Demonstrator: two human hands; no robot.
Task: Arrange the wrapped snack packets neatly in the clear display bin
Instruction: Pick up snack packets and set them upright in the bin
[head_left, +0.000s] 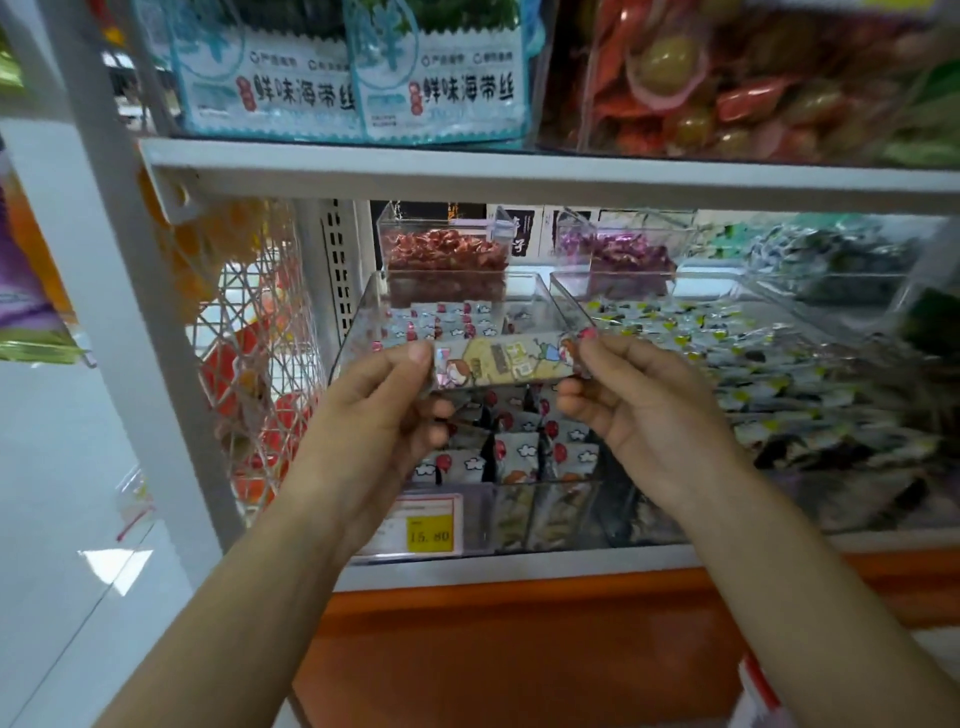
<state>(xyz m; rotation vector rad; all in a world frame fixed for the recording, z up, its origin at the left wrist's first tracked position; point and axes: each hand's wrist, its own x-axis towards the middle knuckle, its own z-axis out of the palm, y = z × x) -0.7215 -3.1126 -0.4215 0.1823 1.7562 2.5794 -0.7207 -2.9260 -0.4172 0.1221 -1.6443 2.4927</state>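
Observation:
A clear display bin (363, 306) stands on the middle shelf, partly filled with small wrapped snack packets (519, 452) printed with red balloons and clouds. More of these packets lie flat at the bin's back. Above the bin I hold one packet (501, 361) lengthwise, its cartoon print facing me. My left hand (384, 405) pinches its left end between thumb and fingers. Its right end is pinched by my right hand (623, 395). The packets under my hands are partly hidden.
A yellow price tag (428, 535) reading 15.80 hangs on the bin's front. A neighbouring clear bin (753, 364) of grey-green packets sits to the right. Behind stand bins of red sweets (447, 252) and purple sweets (623, 249). The upper shelf edge (519, 176) runs overhead.

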